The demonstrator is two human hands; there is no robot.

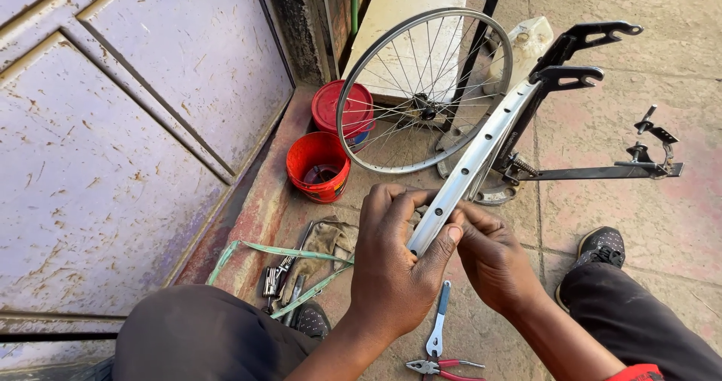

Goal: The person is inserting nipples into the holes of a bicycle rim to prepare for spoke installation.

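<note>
The left hand (395, 264) curls around the near end of a bare silver rim (474, 163), thumb pressed on its inner face. The right hand (492, 257) pinches the same end from the right. The rim's visible stretch runs from the hands far and rightward into a black truing stand (579, 172). A spoked wheel (425, 88) leans beyond it.

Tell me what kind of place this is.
Probably an outdoor, street-side bicycle repair spot. Both hands hold a bare metal rim, a spoked wheel leans behind it near a black truing stand, and pliers lie on the paved ground.
</note>
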